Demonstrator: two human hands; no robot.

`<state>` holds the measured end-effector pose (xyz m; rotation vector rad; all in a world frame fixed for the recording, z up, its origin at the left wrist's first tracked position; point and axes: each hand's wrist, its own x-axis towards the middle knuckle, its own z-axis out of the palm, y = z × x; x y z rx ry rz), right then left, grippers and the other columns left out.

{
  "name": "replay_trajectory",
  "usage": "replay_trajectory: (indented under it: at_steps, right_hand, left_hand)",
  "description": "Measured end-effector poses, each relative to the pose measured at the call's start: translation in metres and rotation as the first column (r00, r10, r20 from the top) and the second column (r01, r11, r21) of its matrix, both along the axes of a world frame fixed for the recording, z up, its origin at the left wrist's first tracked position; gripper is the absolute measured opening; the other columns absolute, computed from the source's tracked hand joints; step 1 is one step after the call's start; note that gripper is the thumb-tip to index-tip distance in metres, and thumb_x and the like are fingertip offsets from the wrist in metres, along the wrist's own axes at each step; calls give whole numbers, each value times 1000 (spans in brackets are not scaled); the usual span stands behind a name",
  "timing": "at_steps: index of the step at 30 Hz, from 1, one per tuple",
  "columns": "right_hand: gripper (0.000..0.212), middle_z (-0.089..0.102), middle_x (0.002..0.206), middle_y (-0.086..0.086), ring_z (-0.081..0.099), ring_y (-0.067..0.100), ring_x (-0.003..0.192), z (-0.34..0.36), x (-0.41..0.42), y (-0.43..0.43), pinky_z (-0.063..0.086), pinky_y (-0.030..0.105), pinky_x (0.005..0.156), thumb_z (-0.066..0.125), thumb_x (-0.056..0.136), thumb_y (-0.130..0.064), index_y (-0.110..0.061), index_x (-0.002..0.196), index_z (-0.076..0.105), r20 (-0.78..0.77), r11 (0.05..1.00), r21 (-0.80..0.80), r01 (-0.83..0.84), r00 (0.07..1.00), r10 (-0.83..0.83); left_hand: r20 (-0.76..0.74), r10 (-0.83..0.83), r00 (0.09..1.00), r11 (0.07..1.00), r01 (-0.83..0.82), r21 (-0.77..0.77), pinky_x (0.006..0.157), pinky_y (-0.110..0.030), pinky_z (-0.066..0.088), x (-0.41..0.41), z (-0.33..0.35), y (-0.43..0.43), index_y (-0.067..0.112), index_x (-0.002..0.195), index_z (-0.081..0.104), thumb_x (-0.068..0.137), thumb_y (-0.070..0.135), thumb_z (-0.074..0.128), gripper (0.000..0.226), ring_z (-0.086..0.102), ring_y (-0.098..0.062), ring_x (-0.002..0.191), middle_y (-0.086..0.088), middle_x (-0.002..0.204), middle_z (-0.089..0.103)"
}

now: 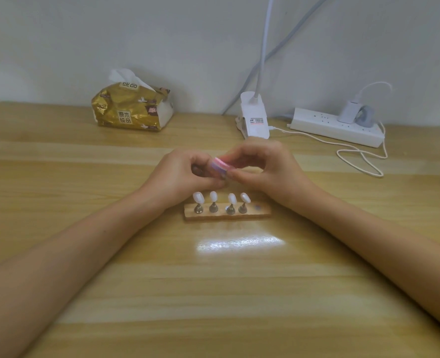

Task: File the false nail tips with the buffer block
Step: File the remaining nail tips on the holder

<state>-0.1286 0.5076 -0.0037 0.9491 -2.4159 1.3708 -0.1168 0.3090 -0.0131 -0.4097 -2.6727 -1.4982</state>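
Note:
A wooden stand (263,212) lies at the table's middle with several white false nail tips (213,196) upright on metal pegs; its rightmost spot shows only a bluish dot. Just behind and above it, my two hands meet. My right hand (265,166) pinches the right end of the pink, white and purple buffer block (220,167) between thumb and fingers. My left hand (180,174) has its fingers curled round a small dark peg (197,170), pressed against the block's left end. Whatever sits on that peg is hidden behind the block.
A gold tissue pack (129,111) stands at the back left. A white clamp lamp base (255,117) sits behind my hands, with a white power strip (335,127) and its looping cable (361,161) at the back right. The wooden table (226,293) stretches toward me.

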Motion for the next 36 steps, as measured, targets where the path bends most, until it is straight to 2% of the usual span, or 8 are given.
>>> replay_trajectory:
  at_steps: [15,20,23,25,27,30,33,36]
  right_hand:
    - [17,73,94,8,72,20,88,0,-1,4,59,34,87,79,85,-8,-4,101,78,-8,1000,4,-5,1000,5]
    - [14,74,92,0,71,17,86,3,-8,20,58,36,87,78,86,-9,-7,100,79,38,989,132,62,997,-68]
    - [14,74,92,2,70,14,86,7,-11,21,57,31,87,80,86,-15,-9,98,79,-24,991,77,109,994,-108]
    - [15,72,99,5,68,16,93,5,-14,23,54,33,90,78,87,-14,-10,102,78,-25,971,191,142,990,-140]
    - [22,69,109,5,63,17,104,5,-15,28,49,33,97,77,87,-11,-12,108,75,-26,939,292,181,983,-181]
    - [23,65,108,1,60,11,102,14,-10,27,44,19,93,81,82,-10,-16,104,77,-122,958,191,214,974,-193]
    - [18,71,90,-4,64,6,82,21,-3,13,50,20,75,82,80,-6,-17,93,76,27,993,105,63,997,-66]
    - [21,70,81,-8,66,6,77,19,3,-5,54,26,72,78,80,3,-14,91,72,146,997,83,-3,989,-9]
  left_hand:
    - [-1,15,1000,1000,-15,10,58,-13,43,-2,0,0,19,79,78,74,15,85,9,55,7,56,9,67,70]
    - [-16,27,1000,1000,-27,-11,68,-24,48,-2,0,0,20,74,76,72,20,86,11,60,-2,64,0,76,74]
    - [-39,41,998,999,-42,-15,76,-30,52,0,-1,1,22,73,74,72,21,86,12,64,-6,69,8,75,73]
    - [-47,57,997,998,-58,-22,79,-34,53,2,-1,1,25,73,73,72,22,86,13,64,-8,73,12,75,72]
    - [-55,51,997,999,-52,-14,76,-30,52,3,-1,0,24,73,73,73,22,85,13,61,-1,68,10,76,72]
    - [-66,17,998,997,-12,70,70,-18,51,5,1,0,17,80,73,77,17,82,10,63,1,68,6,84,74]
    - [-58,-19,998,990,27,141,72,-21,52,8,4,-1,12,85,70,81,11,79,10,70,-10,77,4,87,76]
    - [-60,-39,997,977,51,209,68,-22,52,10,7,-3,10,83,68,78,8,80,14,61,-12,66,7,82,76]
